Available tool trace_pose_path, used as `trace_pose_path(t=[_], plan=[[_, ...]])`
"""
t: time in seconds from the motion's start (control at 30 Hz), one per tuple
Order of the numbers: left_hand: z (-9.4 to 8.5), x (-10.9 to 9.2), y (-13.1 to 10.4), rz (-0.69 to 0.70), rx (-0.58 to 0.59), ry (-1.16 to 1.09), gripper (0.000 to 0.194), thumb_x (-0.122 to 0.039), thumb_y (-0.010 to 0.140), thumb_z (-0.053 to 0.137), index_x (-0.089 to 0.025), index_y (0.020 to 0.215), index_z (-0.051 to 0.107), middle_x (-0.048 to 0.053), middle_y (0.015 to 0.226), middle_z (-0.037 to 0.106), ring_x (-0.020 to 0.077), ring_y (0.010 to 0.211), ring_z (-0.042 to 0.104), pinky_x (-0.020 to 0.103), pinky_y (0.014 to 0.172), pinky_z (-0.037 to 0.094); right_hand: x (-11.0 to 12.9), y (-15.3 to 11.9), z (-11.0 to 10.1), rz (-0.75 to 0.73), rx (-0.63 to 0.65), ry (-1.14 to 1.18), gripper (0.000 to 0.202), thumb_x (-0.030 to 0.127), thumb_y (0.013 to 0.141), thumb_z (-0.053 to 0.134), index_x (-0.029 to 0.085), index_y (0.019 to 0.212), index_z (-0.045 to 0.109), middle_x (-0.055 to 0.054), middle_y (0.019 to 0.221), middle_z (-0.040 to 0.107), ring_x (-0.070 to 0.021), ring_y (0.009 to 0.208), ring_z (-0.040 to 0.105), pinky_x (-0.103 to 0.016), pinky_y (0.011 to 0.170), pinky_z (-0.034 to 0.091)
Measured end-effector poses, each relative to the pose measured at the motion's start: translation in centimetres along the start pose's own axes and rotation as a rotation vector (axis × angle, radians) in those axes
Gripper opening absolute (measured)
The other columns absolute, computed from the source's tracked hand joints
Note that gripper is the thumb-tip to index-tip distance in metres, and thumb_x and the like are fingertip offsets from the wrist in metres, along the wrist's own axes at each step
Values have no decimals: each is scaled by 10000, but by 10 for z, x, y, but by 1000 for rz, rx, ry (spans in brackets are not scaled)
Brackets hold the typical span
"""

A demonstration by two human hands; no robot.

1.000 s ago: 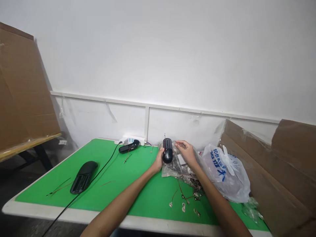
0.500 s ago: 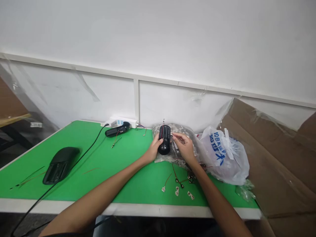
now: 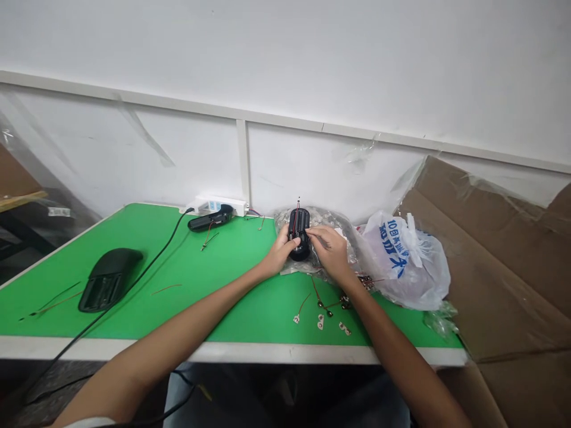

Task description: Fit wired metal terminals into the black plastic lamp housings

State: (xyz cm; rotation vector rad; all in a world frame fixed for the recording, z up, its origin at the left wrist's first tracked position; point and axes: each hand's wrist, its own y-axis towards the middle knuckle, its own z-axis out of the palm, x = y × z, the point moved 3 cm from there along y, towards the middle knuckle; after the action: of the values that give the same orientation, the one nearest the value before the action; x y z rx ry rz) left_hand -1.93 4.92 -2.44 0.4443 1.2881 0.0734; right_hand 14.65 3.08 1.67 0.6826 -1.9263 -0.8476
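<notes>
My left hand (image 3: 280, 249) grips a black oblong plastic housing (image 3: 300, 221) from its left side, thumb over its front. Red and dark wires run up the housing and stick out past its top. At its right edge, my right hand (image 3: 329, 246) has thumb and forefinger pinched together; whatever they hold is too small to name. Behind and below both hands lies a clear plastic bag (image 3: 352, 238) full of small parts. Nearer the front are small metal contact pieces (image 3: 320, 321), some with red wires.
A larger black housing (image 3: 107, 285) lies left on the green table (image 3: 196, 309), a cable beside it. Farther back are another black device (image 3: 209, 220) and a white power strip (image 3: 223, 204). A white bag (image 3: 405, 267) and cardboard (image 3: 499, 267) stand right.
The view has tilted down, so everything sits higher in the picture. My right fingers have shifted onto the right edge of the housing, which my left hand still grips.
</notes>
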Motion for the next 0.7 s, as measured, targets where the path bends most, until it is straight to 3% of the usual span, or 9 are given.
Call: trace_pose_path(t=[0.23,0.43,0.7], plan=[[-1,3,0,73,53,14,633,-579,873,702,-200,1375,633,101,1346,657,339,1348,528,433,1199,373,-3,-4,-1,-37,-5,-48,167,341,1017,578,246,1059,709,-71,1025,787,-233,972,745,-413,917,610],[0,13,3,53,46,-60,640,-646,925,603,-204,1384,653,98,1385,667,313,1371,539,405,1210,373,-10,-9,0,-80,59,-103,204,364,1014,580,240,1171,619,-100,1071,776,-255,1015,754,-443,950,613],[5,0,3,75,10,42,589,-608,906,651,-198,1326,698,88,1375,686,320,1384,531,399,1225,351,-10,-8,0,-165,91,-183,181,347,1037,524,248,1161,609,-109,1078,759,-269,1033,734,-454,934,614]])
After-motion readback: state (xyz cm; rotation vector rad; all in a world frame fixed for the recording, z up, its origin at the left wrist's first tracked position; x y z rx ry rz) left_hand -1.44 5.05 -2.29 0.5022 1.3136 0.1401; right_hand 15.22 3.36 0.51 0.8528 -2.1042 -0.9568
